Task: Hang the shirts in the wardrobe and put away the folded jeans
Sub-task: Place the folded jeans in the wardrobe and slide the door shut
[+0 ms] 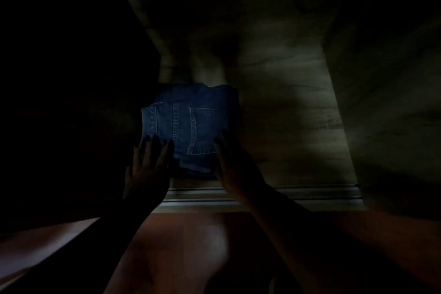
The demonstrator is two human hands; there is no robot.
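A folded pair of blue jeans (191, 126), back pockets up, lies on the dim wooden floor of the wardrobe (286, 126), close to its front edge. My left hand (148, 169) lies flat with spread fingers on the near left corner of the jeans. My right hand (233, 167) presses with straight fingers against the near right corner. Neither hand grips the cloth. No shirts show in this dark view.
A dark mass (71, 102) fills the wardrobe's left side, right beside the jeans. A metal sliding-door track (298, 196) runs along the wardrobe's front edge. The right wardrobe wall (386, 102) rises at the right. Reddish-brown floor (191, 246) lies below my arms.
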